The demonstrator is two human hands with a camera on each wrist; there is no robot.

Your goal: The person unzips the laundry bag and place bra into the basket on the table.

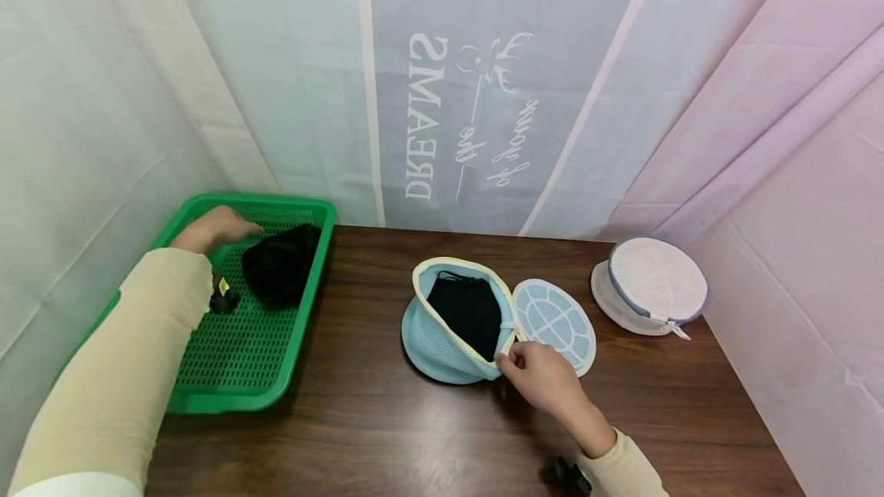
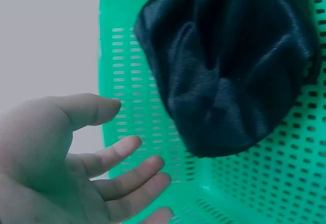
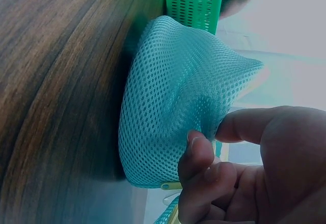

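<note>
A light-blue mesh laundry bag (image 1: 442, 343) with yellow trim stands unzipped on the table, its round lid (image 1: 555, 324) folded out to the right. Folded black cloth (image 1: 470, 313) lies inside it. My right hand (image 1: 549, 382) pinches the bag's rim at the near right between thumb and fingers; the right wrist view shows the mesh (image 3: 178, 96) puckered there. Over the far left of the green basket (image 1: 228, 374) is my left hand (image 1: 217, 228), its fingers spread and holding nothing. Beside it in the basket lies a crumpled black cloth item (image 2: 229, 71), apart from the fingers.
A white mesh laundry bag (image 1: 659, 282) with a grey rim sits closed at the table's back right. Fabric curtains (image 1: 297, 98) hang behind and along both sides. The brown wooden table (image 1: 387, 436) stretches between basket and bags.
</note>
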